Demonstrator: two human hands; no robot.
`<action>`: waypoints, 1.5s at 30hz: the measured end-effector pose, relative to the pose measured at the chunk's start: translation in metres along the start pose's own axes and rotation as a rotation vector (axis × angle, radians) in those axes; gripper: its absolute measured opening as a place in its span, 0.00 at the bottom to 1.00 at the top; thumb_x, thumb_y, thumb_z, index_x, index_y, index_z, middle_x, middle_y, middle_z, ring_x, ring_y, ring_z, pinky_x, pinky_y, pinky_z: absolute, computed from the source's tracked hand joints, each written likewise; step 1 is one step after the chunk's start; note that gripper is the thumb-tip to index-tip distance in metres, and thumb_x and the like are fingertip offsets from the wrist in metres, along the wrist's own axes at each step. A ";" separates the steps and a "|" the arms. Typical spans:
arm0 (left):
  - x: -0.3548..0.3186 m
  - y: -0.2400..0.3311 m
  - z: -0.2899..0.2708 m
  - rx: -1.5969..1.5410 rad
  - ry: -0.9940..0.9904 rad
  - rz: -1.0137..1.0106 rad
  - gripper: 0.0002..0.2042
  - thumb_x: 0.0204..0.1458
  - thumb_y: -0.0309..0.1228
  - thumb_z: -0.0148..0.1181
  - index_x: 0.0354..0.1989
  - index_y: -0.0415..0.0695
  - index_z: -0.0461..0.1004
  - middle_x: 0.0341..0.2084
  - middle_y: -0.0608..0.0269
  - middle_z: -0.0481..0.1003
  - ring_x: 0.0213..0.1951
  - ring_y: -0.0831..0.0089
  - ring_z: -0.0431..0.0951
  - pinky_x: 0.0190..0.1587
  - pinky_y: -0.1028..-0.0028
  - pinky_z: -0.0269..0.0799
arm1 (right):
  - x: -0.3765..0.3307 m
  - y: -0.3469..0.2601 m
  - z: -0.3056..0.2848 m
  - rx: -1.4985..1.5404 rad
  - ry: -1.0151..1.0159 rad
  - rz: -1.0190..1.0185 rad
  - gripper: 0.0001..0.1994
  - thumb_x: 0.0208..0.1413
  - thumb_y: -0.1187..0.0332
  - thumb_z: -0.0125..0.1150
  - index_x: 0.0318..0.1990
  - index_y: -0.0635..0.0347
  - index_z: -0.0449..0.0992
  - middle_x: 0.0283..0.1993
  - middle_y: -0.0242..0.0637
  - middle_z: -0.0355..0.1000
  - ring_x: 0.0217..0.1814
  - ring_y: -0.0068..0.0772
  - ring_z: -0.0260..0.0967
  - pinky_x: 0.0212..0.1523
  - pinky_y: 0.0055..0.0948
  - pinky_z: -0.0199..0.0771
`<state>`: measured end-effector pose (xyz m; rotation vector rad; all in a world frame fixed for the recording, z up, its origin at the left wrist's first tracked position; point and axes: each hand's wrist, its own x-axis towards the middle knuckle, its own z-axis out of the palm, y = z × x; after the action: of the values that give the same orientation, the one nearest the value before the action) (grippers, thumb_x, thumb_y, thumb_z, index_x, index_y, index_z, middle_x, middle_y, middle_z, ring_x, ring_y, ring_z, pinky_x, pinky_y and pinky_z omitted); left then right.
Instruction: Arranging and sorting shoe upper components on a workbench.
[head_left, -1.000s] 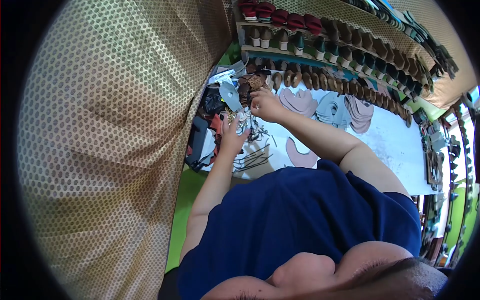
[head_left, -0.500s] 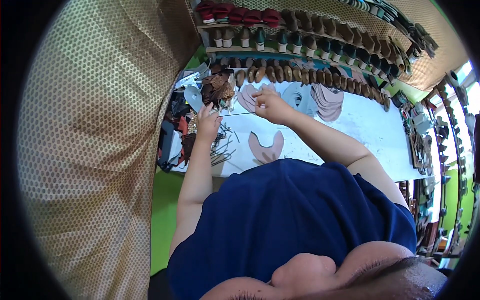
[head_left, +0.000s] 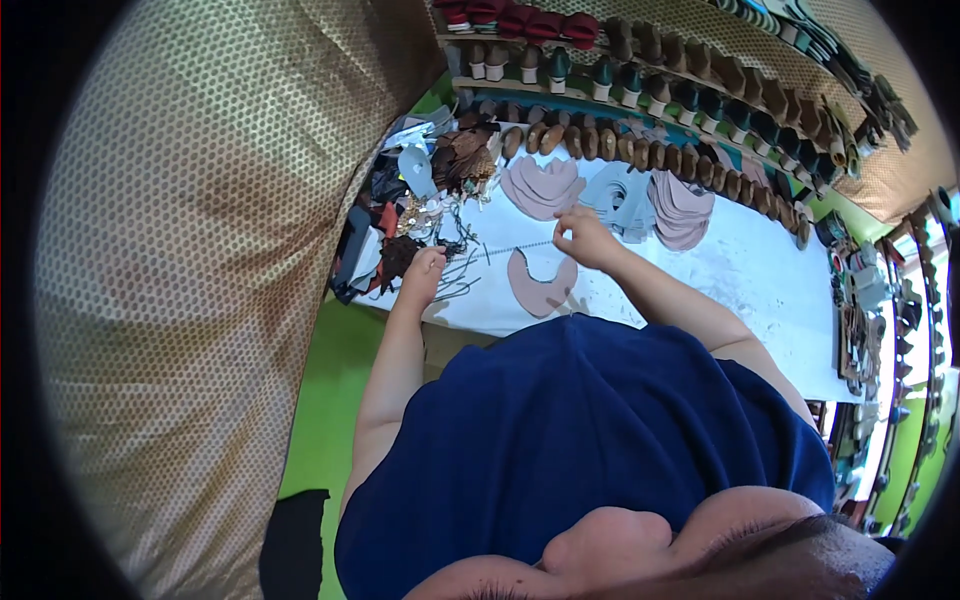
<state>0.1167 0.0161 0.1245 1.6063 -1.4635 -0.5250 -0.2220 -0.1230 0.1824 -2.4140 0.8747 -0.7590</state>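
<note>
A thin dark strip [head_left: 505, 251] is stretched over the white table between my two hands. My left hand [head_left: 424, 276] pinches one end, close to the loose strips at the table's left. The other end is held between the fingertips of my right hand [head_left: 588, 242], below the stacks of cut pieces. Just under the strip lies a U-shaped pinkish piece [head_left: 545, 296] with a dark line along its inner edge. Several loose dark strips [head_left: 462, 284] lie next to my left hand.
Stacks of pink pieces [head_left: 541, 190] and grey-blue pieces [head_left: 608, 195] lie farther back, with another pink stack [head_left: 681, 215] beside them. Brown scraps [head_left: 462, 160] clutter the left. Shoe lasts [head_left: 640, 153] line the table's far edge, below shelves of shoes. A patterned curtain [head_left: 210, 250] hangs at left.
My left hand has come lower and its fingers have closed on the strip's end. The right hand has moved slightly right and lower. The strip is now nearer the U-shaped piece; the view has shifted too.
</note>
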 end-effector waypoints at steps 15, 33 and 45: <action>-0.046 -0.120 -0.050 0.589 -0.187 -0.189 0.13 0.44 0.39 0.70 0.38 0.50 0.83 0.61 0.37 0.65 0.60 0.42 0.67 0.62 0.58 0.63 | 0.018 0.009 0.174 -0.215 -0.477 0.167 0.05 0.47 0.64 0.63 0.31 0.50 0.80 0.54 0.39 0.73 0.67 0.48 0.59 0.69 0.48 0.53; -0.019 -0.161 -0.184 0.270 -0.216 -0.112 0.16 0.52 0.36 0.64 0.48 0.46 0.80 0.58 0.49 0.70 0.58 0.54 0.72 0.58 0.64 0.68 | 0.125 -0.063 0.284 -0.418 -0.216 0.115 0.06 0.44 0.62 0.65 0.31 0.45 0.84 0.62 0.31 0.68 0.73 0.46 0.51 0.66 0.58 0.50; 0.054 -0.076 -0.158 0.087 -0.187 0.055 0.13 0.53 0.33 0.62 0.47 0.46 0.80 0.56 0.53 0.72 0.59 0.58 0.70 0.61 0.65 0.64 | 0.208 -0.088 0.181 0.355 0.089 0.394 0.10 0.48 0.63 0.69 0.31 0.62 0.80 0.30 0.37 0.75 0.31 0.30 0.71 0.36 0.33 0.70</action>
<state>0.2970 0.0090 0.1592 1.6143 -1.6850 -0.6006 0.0643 -0.1633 0.1690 -1.8378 1.1030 -0.7931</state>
